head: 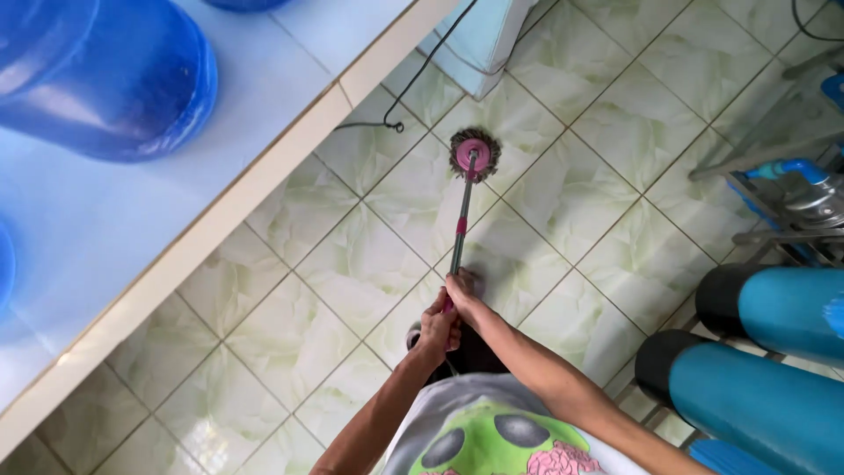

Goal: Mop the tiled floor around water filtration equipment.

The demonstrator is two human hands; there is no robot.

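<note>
Nearest the camera, both bare hands close around the top end of a mop handle (460, 230): the left hand (437, 330) wraps it with fingers curled tight, and the right hand (464, 296) sits just above it, touching the left hand, its fingers likewise shut around the shaft. The handle is a thin grey pole with a pink band partway along, and it slopes away from the hands toward the floor. At its far end the mop head (475, 154), a round pink cap ringed with grey-brown strands, rests on the tiled floor (607, 132) of pale green marbled squares. Along the floor's left edge runs a raised white tiled ledge (264, 167), which carries a large blue water jug (105, 75) lying on its side. By the floor's right edge, two teal cylinders (774, 352) with black ends lie near a metal rack (791, 198). Beyond the mop head a black cable (413, 75) trails across the tiles.
</note>
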